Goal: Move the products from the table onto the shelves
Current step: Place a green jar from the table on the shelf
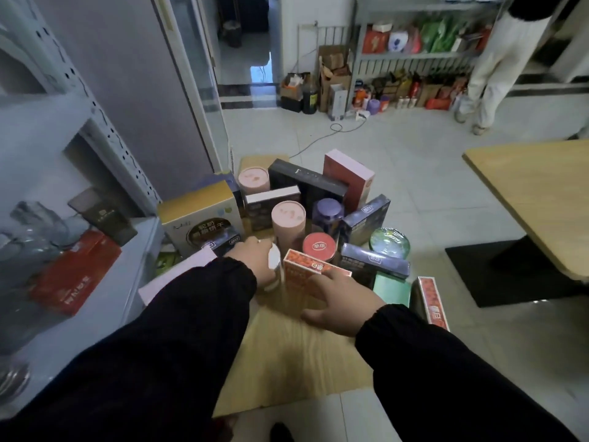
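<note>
A low wooden table [287, 362] carries several products. My left hand [253, 255] grips a small white-lidded jar [273, 263] near the table's left side. My right hand [338, 301] holds an orange box [299, 272] standing at the front, thumb on its near face and fingers over its top edge. Behind stand a yellow box [197, 215], two pink tubes [288, 224], a purple jar [328, 215], a red-lidded jar [318, 247], dark blue boxes [373, 260] and a green tin [389, 242]. The grey shelves [137, 250] are at my left.
The shelf holds a red box [73, 272], a dark box [102, 218] and clear plastic items. Another orange box [432, 301] stands at the table's right edge. A second wooden table [535, 199] is to the right. A person [497, 68] stands by a far rack.
</note>
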Demonstrator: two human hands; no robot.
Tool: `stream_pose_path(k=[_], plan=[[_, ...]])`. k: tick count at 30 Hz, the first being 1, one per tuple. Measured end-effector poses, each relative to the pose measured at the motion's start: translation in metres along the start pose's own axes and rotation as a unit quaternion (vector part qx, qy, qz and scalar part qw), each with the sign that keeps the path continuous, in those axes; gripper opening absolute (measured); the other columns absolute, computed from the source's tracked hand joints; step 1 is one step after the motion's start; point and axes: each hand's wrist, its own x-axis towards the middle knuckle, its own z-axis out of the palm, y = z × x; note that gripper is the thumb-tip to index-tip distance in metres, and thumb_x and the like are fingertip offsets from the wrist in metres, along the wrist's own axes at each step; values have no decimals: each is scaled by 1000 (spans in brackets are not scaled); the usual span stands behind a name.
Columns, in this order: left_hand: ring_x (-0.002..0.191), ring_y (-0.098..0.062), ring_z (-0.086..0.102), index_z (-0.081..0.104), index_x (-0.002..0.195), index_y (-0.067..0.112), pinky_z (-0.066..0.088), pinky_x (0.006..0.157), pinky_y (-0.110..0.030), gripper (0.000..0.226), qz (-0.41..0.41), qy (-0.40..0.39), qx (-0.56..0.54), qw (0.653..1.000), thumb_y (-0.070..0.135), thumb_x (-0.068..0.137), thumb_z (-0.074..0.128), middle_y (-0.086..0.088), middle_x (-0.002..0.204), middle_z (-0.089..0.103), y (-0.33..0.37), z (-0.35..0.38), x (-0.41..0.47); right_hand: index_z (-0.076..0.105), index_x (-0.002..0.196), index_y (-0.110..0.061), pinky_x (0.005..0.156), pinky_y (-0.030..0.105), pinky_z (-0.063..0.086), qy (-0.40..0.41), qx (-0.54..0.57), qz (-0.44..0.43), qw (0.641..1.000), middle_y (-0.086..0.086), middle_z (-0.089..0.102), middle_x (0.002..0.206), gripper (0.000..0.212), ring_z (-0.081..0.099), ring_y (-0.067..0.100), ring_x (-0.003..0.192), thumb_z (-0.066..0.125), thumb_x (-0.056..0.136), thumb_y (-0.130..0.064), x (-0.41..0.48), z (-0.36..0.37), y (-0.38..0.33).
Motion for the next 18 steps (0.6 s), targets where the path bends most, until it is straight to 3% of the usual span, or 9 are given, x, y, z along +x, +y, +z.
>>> stream_pose_path(k=[7,13,18], plan=[[125,-38,49,29,150,26,51,93,-44,88,-10,-53,65,996,46,78,75,-11,143,38,-2,27,47,43,148,-27,105,38,46,7,6,4,1000,1,44,148,71,48,22,133,63,88,-60,11,5,9],[131,-37,34,27,151,29,45,97,-47,96,-36,-40,100,994,53,74,79,-12,147,33,-5,47,62,45,147,-27,107,38,46,-4,30,5,1000,1,44,149,70,49,22,133,63,88,-60,19,16,19],[127,-38,38,36,146,27,41,101,-46,92,-52,-16,94,994,52,71,83,-12,141,39,-11,49,68,45,149,-28,106,38,46,3,38,0,999,-3,45,150,68,49,18,133,62,90,-59,18,18,28]])
